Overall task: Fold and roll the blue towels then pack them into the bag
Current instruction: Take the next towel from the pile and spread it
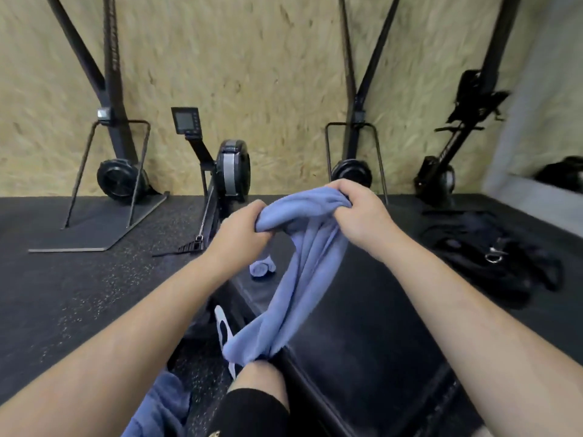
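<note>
A blue towel [303,266] hangs bunched in the air above a black padded box [362,326], its lower end draped down to my knee. My left hand [239,231] grips its top edge on the left, and my right hand [359,209] grips the top edge on the right, the two hands close together. A rolled blue towel [261,269] lies on the far left part of the box. More blue towel cloth [161,408] lies heaped on the floor at the bottom left. A black bag [492,257] with straps and a metal ring lies on the floor to the right.
A rowing machine [232,171] stands straight ahead, against a chipboard wall. Black ski-trainer stands [120,171] flank it left and right on the dark rubber floor [63,279]. My knee in black shorts [255,405] is at the bottom centre.
</note>
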